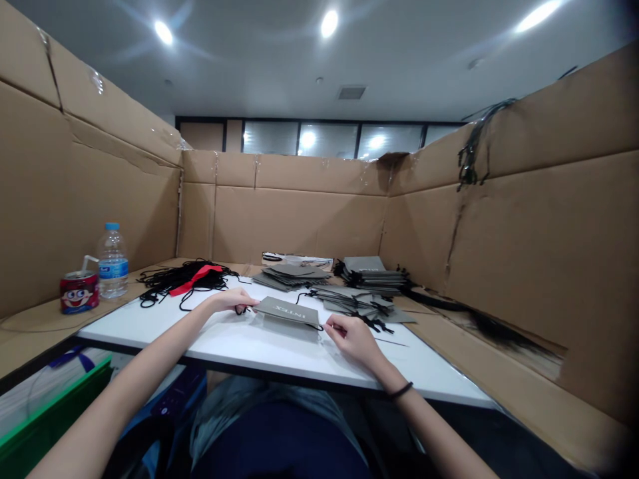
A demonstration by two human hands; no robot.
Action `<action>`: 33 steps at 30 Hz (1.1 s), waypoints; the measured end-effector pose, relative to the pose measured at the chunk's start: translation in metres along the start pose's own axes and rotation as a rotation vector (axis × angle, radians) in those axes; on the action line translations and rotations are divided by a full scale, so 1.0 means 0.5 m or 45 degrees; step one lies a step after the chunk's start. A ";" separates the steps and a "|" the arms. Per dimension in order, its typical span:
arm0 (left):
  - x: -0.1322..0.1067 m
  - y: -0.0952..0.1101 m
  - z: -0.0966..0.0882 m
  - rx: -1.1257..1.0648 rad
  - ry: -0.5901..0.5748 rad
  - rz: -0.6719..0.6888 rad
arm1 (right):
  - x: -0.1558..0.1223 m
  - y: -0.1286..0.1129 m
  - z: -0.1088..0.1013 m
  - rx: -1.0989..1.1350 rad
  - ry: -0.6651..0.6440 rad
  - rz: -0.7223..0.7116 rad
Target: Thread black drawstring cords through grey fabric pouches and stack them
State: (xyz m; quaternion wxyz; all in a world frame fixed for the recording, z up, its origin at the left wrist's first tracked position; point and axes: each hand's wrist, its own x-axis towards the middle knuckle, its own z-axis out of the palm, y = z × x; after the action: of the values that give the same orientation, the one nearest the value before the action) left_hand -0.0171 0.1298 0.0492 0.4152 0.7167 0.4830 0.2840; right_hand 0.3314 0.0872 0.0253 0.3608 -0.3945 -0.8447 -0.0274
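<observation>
A flat grey tag-like piece (287,311) with white lettering, upside down to me, is tilted just above the white table (210,349). My left hand (233,301) is closed at its left corner, with a bit of black cord below the fingers. At the opposite corner my right hand (352,338) is closed in a pinch where a short black cord (315,326) comes out. The fingertips partly hide what each hand grips. Behind are stacked grey pieces with black cords (352,301). To the left lies a heap of black cords (174,279) with a red strip (196,279) across it.
More grey pieces (289,274) are piled at the back, beside another stack (363,265). A water bottle (113,263) and a red can with a straw (78,293) stand at left. Cardboard walls (289,219) enclose three sides; black cords (469,156) hang over the right one.
</observation>
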 end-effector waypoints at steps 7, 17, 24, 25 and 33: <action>0.004 -0.001 -0.003 -0.155 -0.028 -0.149 | -0.005 0.001 0.001 -0.065 0.000 -0.106; 0.005 0.006 0.005 -0.307 -0.142 -0.257 | -0.006 -0.005 -0.003 -0.051 -0.022 -0.134; -0.001 0.009 0.001 -0.298 -0.220 -0.200 | -0.002 -0.007 -0.006 -0.053 -0.009 -0.029; 0.001 0.008 0.001 -0.296 -0.221 -0.187 | -0.002 -0.007 -0.006 -0.061 0.014 -0.008; 0.002 0.011 0.002 -0.253 -0.177 -0.017 | 0.000 0.000 -0.004 -0.232 0.170 0.170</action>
State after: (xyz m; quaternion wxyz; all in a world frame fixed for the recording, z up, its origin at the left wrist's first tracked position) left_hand -0.0133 0.1293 0.0534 0.5185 0.6868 0.4273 0.2772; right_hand 0.3327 0.0866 0.0267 0.3798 -0.4784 -0.7846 -0.1061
